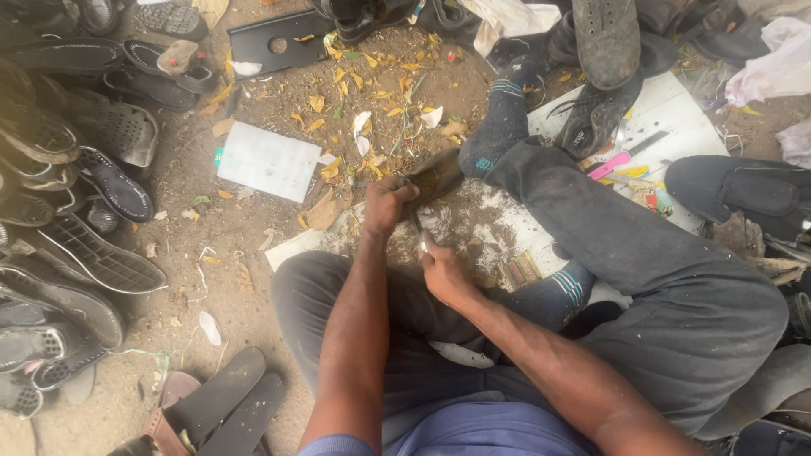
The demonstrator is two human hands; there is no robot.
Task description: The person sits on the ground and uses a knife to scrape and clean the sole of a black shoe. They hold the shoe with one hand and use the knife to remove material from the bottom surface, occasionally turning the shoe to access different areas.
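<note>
2 hands work between the knees: the left hand [389, 205] has its grip clamped on a sole [432, 176], dark brown, flat and worn, tilted up just beyond the fingers. Just right of it, the right hand [441, 268] is closed around something small, unclear. Yellow leaves [372, 93] lie beyond.

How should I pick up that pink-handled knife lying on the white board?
Probably by the pink handle, never the dark blade. The pink-handled knife lies flat on the white board, handle towards the person's dark-trousered leg, blade pointing away to the upper right. Come from the handle end, pinching its long sides from above.
</note>
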